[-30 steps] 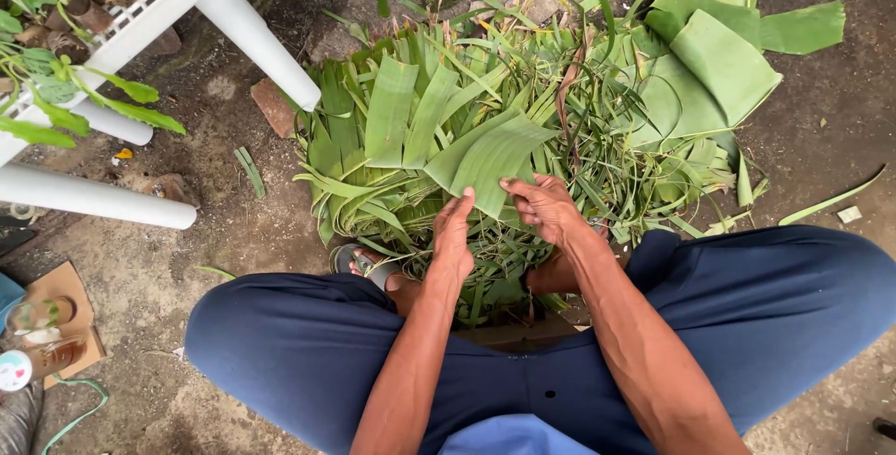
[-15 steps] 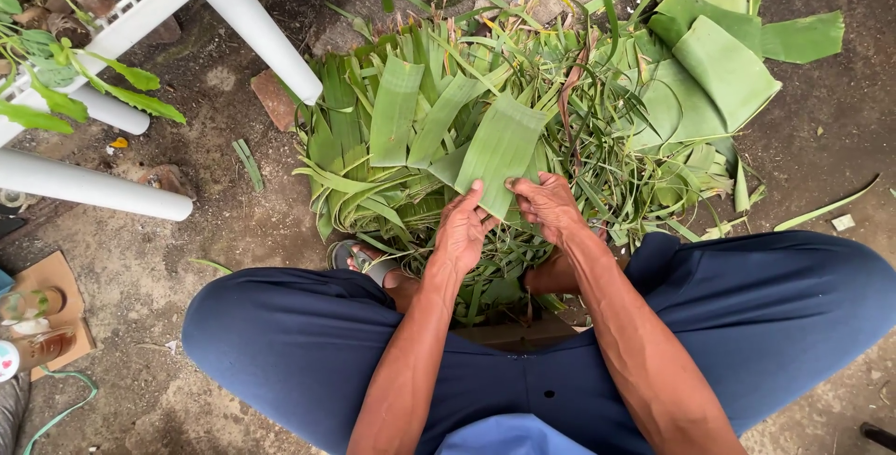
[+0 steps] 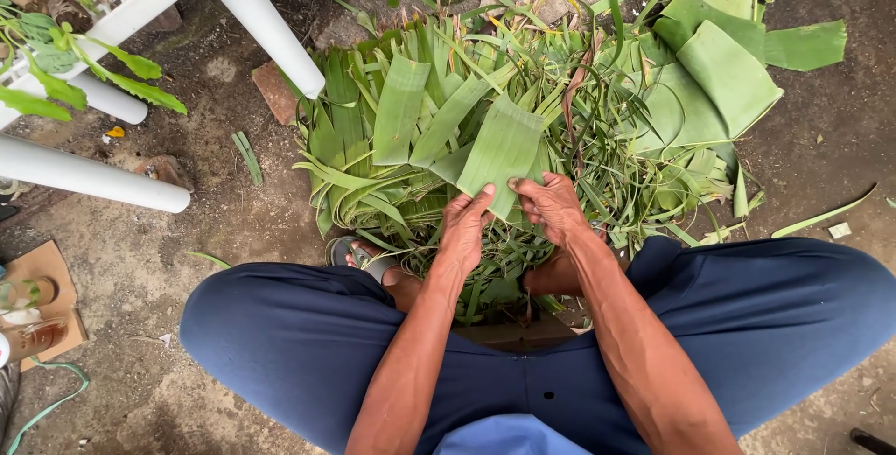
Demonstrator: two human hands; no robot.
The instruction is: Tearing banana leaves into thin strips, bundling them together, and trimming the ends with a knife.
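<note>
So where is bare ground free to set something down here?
Bare dirt lies left of the leaf pile, between it and the white chair legs, and at far right beyond the folded leaves. Around both hands, left hand and right hand, it is crowded.

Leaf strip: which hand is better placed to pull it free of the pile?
Probably right. The right hand grips the leaf strip at its near end; the left hand only touches its lower left edge.
</note>
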